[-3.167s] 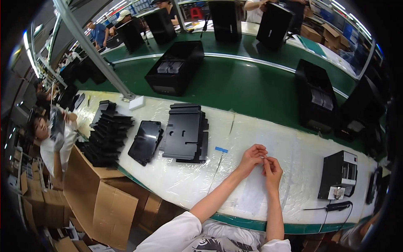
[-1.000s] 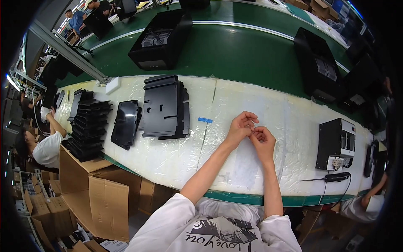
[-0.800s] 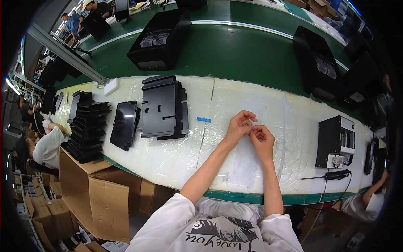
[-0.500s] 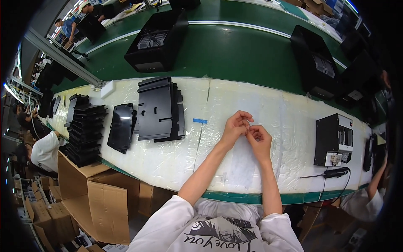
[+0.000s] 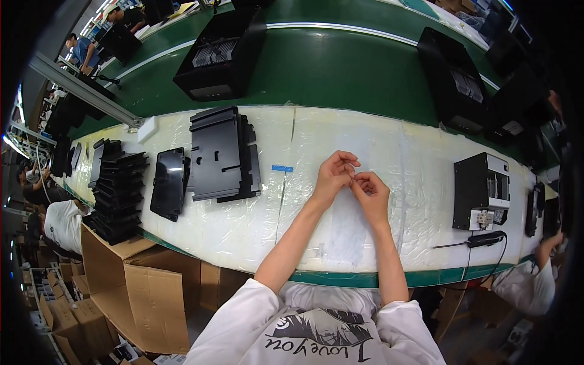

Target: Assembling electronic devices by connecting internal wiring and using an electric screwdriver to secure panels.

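Between the fingertips of the left hand (image 5: 333, 175) and the right hand (image 5: 368, 193), which meet at the middle of the white bench (image 5: 255, 225), there may be a small thing, but it is too small to tell. The co-worker (image 5: 535, 283) at 4 o'clock is mostly cut off by the dark rim. The black parts on the stack (image 5: 117, 196) at 9 o'clock are too small to count.

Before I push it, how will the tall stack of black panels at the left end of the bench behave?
The stack of black panels looks uneven, with edges jutting out, so a push would probably make the upper panels slide or spill. The panels look like thin, stiff moulded plastic, likely light one by one. The stack sits near the bench edge, above the cardboard boxes.
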A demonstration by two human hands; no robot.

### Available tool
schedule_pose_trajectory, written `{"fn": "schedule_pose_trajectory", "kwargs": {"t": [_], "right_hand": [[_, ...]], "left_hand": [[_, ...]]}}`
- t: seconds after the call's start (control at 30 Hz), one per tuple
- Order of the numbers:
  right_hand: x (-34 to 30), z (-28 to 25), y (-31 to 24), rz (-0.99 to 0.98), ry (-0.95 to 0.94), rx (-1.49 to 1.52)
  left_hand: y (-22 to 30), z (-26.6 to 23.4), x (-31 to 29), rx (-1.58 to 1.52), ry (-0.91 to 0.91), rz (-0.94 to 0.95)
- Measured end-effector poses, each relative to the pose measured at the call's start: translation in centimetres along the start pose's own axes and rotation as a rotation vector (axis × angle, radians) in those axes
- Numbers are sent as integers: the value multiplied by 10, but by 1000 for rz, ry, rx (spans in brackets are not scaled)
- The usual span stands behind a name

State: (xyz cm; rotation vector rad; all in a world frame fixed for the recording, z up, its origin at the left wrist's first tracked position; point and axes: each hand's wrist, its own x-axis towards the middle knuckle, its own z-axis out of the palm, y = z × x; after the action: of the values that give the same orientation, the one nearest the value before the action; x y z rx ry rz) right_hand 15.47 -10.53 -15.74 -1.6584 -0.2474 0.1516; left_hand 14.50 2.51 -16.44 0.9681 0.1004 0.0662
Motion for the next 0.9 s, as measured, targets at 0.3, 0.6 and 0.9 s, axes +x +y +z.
{"fn": "schedule_pose_trajectory", "kwargs": {"t": [0.3,0.6,0.9], "right_hand": [[1,-1,1,12,-4,-7],[0,-1,-1,0,-27,-42],[1,0,1,-11,-9,-30]], "left_hand": [[0,1,1,-5,0,-1],[2,1,1,9,22,10],[0,0,2,1,11,17]]}}
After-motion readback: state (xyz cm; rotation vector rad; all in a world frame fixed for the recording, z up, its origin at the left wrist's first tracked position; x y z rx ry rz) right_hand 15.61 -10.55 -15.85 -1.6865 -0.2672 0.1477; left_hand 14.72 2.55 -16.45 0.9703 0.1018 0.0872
